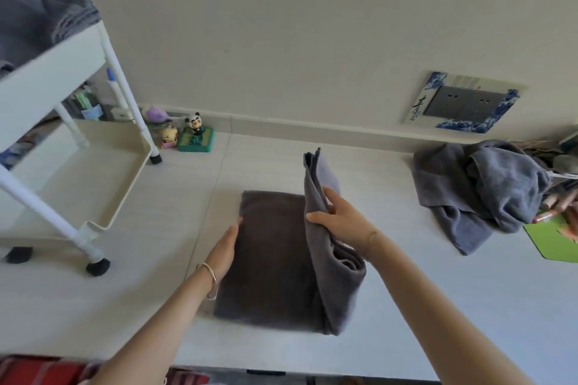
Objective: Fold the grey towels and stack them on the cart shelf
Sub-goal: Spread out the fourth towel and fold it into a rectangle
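A dark grey towel lies partly folded on the pale floor in front of me. My left hand rests flat on its left edge with straight fingers. My right hand grips the towel's right side and holds that flap lifted upright above the flat part. A white cart stands at the left; folded grey towels sit on its upper shelf. A crumpled heap of grey towels lies at the right by the wall.
The cart's lower shelf is bare, and its black feet rest on the floor. Small figurines stand by the wall behind the cart. A wall socket panel and a green mat are at the right.
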### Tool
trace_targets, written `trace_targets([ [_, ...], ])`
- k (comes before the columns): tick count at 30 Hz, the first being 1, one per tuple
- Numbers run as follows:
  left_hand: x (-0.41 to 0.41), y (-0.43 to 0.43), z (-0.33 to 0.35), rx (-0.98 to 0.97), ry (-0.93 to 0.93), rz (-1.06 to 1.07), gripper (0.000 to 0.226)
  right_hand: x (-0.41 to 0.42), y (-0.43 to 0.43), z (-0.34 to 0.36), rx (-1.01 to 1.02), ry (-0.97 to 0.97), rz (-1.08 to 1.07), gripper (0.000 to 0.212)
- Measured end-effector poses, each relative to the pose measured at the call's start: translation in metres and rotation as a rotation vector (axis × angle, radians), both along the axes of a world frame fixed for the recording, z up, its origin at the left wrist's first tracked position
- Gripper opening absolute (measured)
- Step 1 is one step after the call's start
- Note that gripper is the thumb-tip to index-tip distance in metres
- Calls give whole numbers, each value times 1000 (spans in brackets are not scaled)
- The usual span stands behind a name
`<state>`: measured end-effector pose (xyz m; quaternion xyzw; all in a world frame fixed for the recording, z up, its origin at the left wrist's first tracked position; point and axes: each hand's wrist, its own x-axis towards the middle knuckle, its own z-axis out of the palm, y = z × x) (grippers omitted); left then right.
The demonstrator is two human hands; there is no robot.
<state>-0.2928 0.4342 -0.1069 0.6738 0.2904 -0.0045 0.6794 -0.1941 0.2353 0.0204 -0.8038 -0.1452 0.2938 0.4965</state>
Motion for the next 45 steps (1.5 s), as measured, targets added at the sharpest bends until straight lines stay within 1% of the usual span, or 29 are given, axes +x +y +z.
trace_targets([
  [2,2,2,0,-205,-23,50,51,-14,30,-11,-40,-46,37,43],
  [4,-1,6,5,-323,-28,77,54,-27,56,-26,-51,-43,56,43],
  [7,-8,14,6,-289,49,71,53,-44,84,-50,-92,-30,68,51],
  [10,-6,14,1,-417,-25,30,56,-53,100,-67,-155,-40,66,66],
  [13,-3,12,4,-445,-33,3,58,-58,109,-81,-271,-70,115,76],
  [15,-1,17,2,-405,18,1,69,-58,111,-85,-274,23,164,74],
  [16,-1,20,3,-354,47,-3,76,-56,110,-83,-223,106,175,68],
  [17,0,23,5,-267,70,-3,80,-51,105,-81,-157,149,168,58],
  [18,1,24,7,-126,73,-5,82,-45,99,-78,-104,104,131,45],
  [19,3,24,10,61,45,-12,80,-37,90,-77,-92,-38,55,36],
  [20,3,21,14,278,4,-31,74,-29,79,-78,-110,-236,-57,32],
  [21,3,16,19,503,-57,-64,69,-21,67,-81,-142,-442,-168,32],
  [22,4,10,22,710,-119,-126,69,-16,56,-85,-203,-599,-231,35],
  [23,5,3,23,874,-157,-218,71,-14,47,-89,-289,-664,-235,40],
  [25,9,-10,18,1084,-132,-389,76,-18,40,-102,-462,-611,-118,52],
  [27,13,-16,5,1188,-16,-466,83,-28,39,-117,-549,-577,-13,67],
  [29,14,-13,-10,1192,53,-460,94,-31,40,-129,-588,-612,-3,78],
  [30,15,-11,-16,1178,59,-444,94,-30,42,-133,-599,-628,-6,80],
  [33,19,-8,-22,1156,66,-423,80,-22,45,-136,-618,-644,17,78],
  [35,21,-12,-22,1156,85,-407,79,-15,42,-135,-610,-630,66,72],
  [36,21,-14,-21,1157,88,-391,80,-11,40,-133,-580,-613,92,65],
  [37,21,-15,-20,1160,90,-385,81,-8,37,-130,-517,-582,103,58],
  [38,21,-15,-19,1160,92,-387,82,-5,32,-128,-426,-552,85,55],
  [39,20,-14,-18,1154,98,-395,83,-4,28,-124,-323,-512,40,57],
  [41,20,-13,-16,1128,103,-407,84,-6,18,-117,-132,-329,-131,66],
  [42,20,-13,-15,1115,104,-406,84,-7,13,-116,-61,-178,-249,70],
  [44,19,-14,-13,1099,114,-397,85,-7,6,-116,27,131,-410,74],
  [45,18,-15,-12,1092,122,-397,88,-5,3,-118,47,227,-425,76],
])
